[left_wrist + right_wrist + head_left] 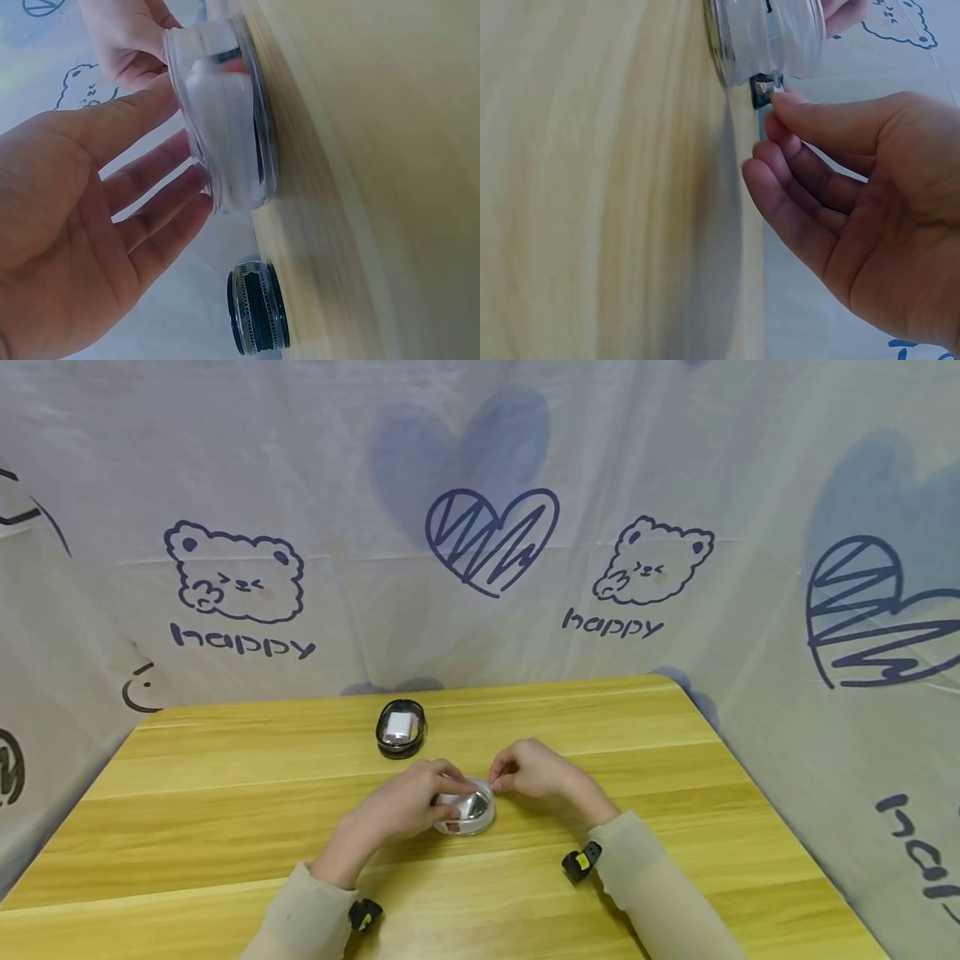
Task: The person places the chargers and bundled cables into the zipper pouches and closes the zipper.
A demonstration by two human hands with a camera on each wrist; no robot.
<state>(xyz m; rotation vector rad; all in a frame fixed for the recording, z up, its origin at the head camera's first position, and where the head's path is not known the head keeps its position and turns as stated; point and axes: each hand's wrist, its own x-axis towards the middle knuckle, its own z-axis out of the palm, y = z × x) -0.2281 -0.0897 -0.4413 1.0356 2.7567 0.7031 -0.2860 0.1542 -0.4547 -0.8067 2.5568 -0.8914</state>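
Note:
A clear, round-ended zip case [480, 817] lies on the table between the hands, with a white item [225, 101] and some dark and red bits showing through its wall. My left hand [405, 802] holds the case from the left, thumb and fingers spread across its top. On the other side, my right hand [536, 770] pinches a small clear zipper pull [778, 84] at the case's edge between thumb and index finger. The right hand's other fingers are loosely bent below it in the right wrist view.
Behind the left hand stands a similar black-trimmed zip case [401, 727] with a white item inside. The wood-grain table [225, 810] reaches back to a printed cloth [360, 610]. Black bands with small devices [581, 862] sit at both wrists.

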